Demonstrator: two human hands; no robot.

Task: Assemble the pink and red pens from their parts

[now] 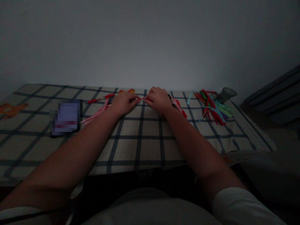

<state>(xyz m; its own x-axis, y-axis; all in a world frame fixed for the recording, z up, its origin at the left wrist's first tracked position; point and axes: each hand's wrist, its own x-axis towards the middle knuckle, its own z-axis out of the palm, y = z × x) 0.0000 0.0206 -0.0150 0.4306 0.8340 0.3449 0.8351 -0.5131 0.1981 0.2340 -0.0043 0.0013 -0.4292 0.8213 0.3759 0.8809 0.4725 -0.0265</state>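
A thin pinkish-red strip [142,99] stretches across the short gap between my two hands, over the table. My left hand [123,103] pinches its left end between thumb and fingers. At the other end, the curled fingers of my right hand [159,99] close on the strip. Pale pink strips [97,114] lie beside my left wrist, next to a red-ended pen [100,99]. Just past my left hand is a small orange-yellow item [132,91], partly hidden. More red and pink pieces [179,106] stick out from behind my right hand.
A checked cloth [150,143] covers the table, which meets a plain wall. To the left lie a phone [67,115] with a lit screen and an orange item [11,110]. Multicoloured strips [212,107] are heaped at the right, by a clear cup [227,93].
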